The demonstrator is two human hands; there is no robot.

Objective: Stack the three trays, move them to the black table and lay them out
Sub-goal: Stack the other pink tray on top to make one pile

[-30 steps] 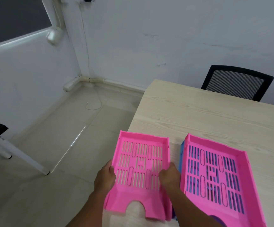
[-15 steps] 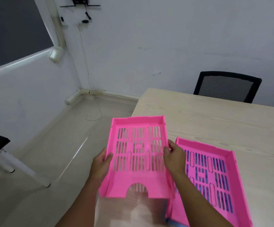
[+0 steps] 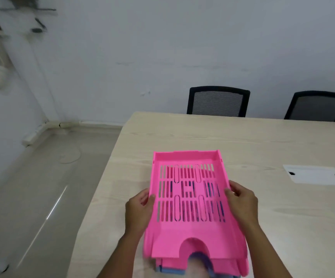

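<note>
Soft, even, rather cool light fills the room, with no hard shadows; only faint shade lies under the hands on the table [image 3: 262,149]. A thin bright streak of glare runs along the floor [image 3: 56,205] at left. Motion blur smears the upper left corner, the wall fittings [image 3: 32,19] there, and the near edge of the tray [image 3: 188,197]. Wide-angle distortion bends lines toward the edges. The far chairs [image 3: 217,101] are slightly soft.
</note>
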